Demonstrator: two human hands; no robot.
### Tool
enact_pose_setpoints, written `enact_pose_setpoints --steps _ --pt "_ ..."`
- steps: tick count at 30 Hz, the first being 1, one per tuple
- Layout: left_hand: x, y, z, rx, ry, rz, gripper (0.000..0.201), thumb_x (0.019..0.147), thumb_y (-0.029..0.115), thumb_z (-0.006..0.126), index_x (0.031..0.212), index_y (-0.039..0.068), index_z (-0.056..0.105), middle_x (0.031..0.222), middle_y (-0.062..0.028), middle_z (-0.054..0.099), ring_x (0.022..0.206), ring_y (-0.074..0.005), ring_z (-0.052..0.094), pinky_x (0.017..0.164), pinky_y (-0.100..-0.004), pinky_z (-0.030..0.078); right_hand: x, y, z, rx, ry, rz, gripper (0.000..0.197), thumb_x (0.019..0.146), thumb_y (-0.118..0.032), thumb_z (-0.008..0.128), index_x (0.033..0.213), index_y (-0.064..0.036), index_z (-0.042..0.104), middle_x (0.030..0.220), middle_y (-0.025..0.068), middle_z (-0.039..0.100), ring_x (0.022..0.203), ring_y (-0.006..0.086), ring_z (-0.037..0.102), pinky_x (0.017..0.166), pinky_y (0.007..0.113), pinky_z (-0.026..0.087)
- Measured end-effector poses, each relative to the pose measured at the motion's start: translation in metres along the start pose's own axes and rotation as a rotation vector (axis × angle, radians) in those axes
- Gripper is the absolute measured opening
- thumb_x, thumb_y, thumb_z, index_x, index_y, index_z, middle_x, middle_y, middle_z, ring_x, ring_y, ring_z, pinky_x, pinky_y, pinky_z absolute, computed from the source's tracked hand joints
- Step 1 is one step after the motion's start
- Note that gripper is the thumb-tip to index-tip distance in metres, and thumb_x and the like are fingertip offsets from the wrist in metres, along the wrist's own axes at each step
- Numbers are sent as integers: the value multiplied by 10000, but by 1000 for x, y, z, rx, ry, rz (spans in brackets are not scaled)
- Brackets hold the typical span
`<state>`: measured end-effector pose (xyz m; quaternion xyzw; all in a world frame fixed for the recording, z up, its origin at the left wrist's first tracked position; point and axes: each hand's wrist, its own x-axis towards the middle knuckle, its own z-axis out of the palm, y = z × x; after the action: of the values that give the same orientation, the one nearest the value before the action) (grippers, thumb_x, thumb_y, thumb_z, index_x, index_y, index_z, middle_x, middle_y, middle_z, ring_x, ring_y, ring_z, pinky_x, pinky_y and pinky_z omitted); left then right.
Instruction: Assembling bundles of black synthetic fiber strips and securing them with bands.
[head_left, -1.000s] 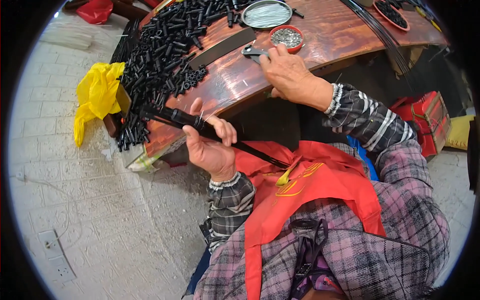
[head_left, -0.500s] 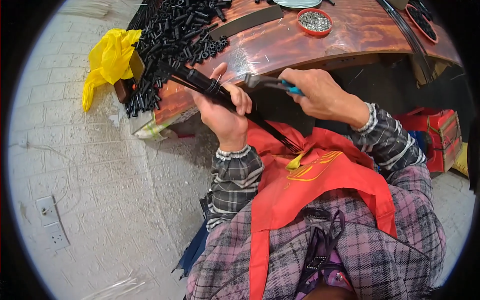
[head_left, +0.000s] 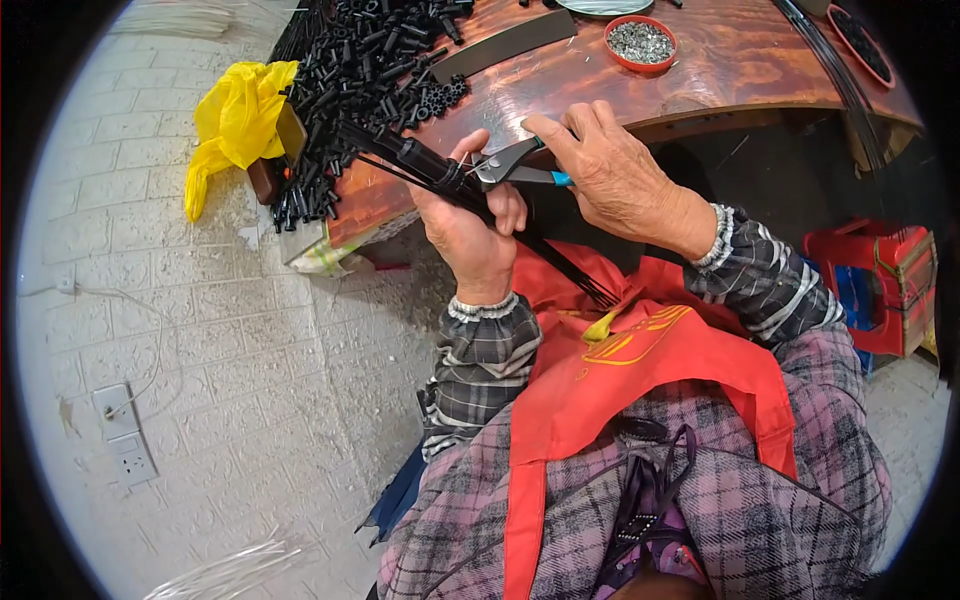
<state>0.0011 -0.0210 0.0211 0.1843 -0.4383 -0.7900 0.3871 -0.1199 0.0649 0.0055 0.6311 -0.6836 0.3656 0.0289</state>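
Observation:
My left hand (head_left: 465, 235) is closed round a slanting bundle of thin black rods (head_left: 570, 272), whose lower ends rest on the red cloth (head_left: 570, 410) on my lap. A black cylindrical fitting (head_left: 425, 158) sits on the bundle just above that hand, with black bands or wire below it. In my right hand (head_left: 630, 180) is a pair of pliers (head_left: 515, 172) with black and teal handles, spread apart. The jaws touch or nearly touch the bundle beside my left thumb, where a thin bright wire end shows. Whether they grip it I cannot tell.
Black tubular parts (head_left: 360, 70) are heaped on the reddish wooden table (head_left: 530, 95). A dark curved strip (head_left: 505, 48) and a red bowl (head_left: 641, 44) of small metal bits lie beyond. A yellow bag (head_left: 240, 115) hangs at the left edge; a red stool (head_left: 880, 280) stands right.
My right hand has brought the pliers left and down to the bundle at my left hand, and their handles have spread wider. My left hand keeps its hold; the whole view has shifted slightly.

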Motion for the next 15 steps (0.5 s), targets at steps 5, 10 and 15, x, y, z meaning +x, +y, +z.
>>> enact_pose_setpoints --steps 5,10,15 --pt "2 -1 1 4 -9 -2 728 809 628 219 1030 -16 477 419 -6 339 310 -102 287 314 -234 279 4 1 -4 -17 0 4 567 630 83 506 1160 -59 369 874 147 422 814 299 425 680 356 414" --pt "5 0 -1 -3 -25 -14 743 794 647 232 1033 -13 476 423 -3 343 312 -99 288 317 -231 279 12 6 -4 -187 98 -45 466 658 -8 567 1096 -78 426 834 107 440 794 264 454 618 334 426" --pt "4 -3 -1 -31 -40 -11 775 775 672 226 1058 -14 451 426 -9 351 313 -99 293 319 -230 280 20 18 -21 -274 166 -166 346 638 -95 630 961 -90 505 737 61 450 713 224 486 548 307 420"
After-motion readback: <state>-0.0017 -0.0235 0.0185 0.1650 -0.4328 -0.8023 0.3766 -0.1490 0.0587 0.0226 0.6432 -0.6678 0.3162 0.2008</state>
